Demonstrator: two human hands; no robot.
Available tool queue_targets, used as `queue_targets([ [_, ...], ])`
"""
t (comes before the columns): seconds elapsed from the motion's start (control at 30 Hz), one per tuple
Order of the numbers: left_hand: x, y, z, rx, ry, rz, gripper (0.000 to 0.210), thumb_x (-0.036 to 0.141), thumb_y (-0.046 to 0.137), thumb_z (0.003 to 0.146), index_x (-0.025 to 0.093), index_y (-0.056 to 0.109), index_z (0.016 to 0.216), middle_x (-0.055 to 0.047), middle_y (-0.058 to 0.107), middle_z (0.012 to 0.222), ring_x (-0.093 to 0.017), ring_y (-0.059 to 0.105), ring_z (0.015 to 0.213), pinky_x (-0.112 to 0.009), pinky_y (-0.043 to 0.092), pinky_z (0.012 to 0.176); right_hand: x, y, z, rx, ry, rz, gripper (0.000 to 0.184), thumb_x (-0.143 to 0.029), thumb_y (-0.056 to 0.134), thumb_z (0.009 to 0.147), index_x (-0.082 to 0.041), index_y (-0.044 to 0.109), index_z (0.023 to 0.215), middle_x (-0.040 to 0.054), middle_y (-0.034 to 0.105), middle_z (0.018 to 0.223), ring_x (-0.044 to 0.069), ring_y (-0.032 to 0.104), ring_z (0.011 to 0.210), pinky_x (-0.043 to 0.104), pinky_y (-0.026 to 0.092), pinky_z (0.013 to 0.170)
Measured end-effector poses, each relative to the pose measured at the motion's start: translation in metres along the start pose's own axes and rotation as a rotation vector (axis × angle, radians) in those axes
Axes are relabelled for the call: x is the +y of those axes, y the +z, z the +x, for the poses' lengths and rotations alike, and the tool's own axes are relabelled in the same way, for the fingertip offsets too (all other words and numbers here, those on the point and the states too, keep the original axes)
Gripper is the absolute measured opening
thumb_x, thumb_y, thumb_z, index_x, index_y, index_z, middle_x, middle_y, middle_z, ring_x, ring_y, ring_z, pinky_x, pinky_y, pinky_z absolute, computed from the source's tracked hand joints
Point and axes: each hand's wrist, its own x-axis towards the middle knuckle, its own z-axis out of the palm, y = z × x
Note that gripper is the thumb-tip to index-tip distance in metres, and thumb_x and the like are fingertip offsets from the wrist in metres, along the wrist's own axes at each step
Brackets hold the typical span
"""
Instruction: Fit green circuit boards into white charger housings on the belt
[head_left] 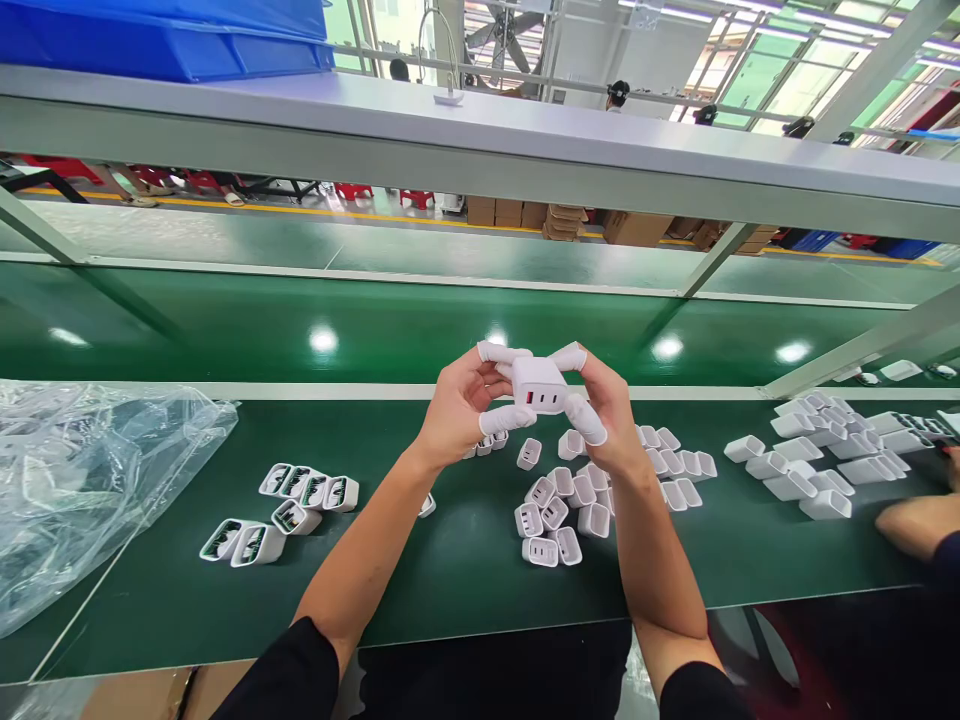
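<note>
A white USB charger [541, 384] is held up above the bench between both hands, its port face turned toward me. One red-lined port and two small slots show on that face. My left hand [474, 400] grips its left side, with white finger cots on the thumb and fingers. On the right side, my right hand [600, 405] pinches it, also in finger cots. Below the hands lie several white charger shells [555, 515] in a loose cluster. Further left sit several open housings with green circuit boards inside [296, 515].
Clear plastic bags [97, 480] cover the bench's left end. More white shells [810, 450] are heaped at the right, near another person's arm [919, 525]. A shelf [480, 150] spans above the green bench [442, 600], carrying a blue bin [165, 45].
</note>
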Motion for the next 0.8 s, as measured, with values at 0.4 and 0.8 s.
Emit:
queue_targets([
  [0.4, 0.001, 0.01, -0.003, 0.052, 0.092, 0.074, 0.061, 0.045, 0.111, 0.072, 0.023, 0.083, 0.12, -0.004, 0.075, 0.105, -0.018, 0.076, 0.092, -0.032, 0.07, 0.087, -0.005, -0.008, 0.001, 0.003, -0.01, -0.208, 0.038, -0.061, 0.067, 0.107, -0.025, 0.062, 0.095, 0.0006, 0.064, 0.09, 0.02, 0.055, 0.081, 0.039, 0.046, 0.078],
  [0.8, 0.002, 0.016, -0.006, 0.055, 0.126, 0.088, 0.06, 0.05, 0.11, 0.072, 0.023, 0.077, 0.114, -0.002, 0.071, 0.1, -0.014, 0.067, 0.081, -0.03, 0.063, 0.078, 0.008, 0.001, 0.001, 0.064, 0.014, -0.052, 0.05, -0.075, 0.07, 0.099, -0.027, 0.062, 0.087, 0.0001, 0.063, 0.081, 0.023, 0.058, 0.079, 0.041, 0.049, 0.075],
])
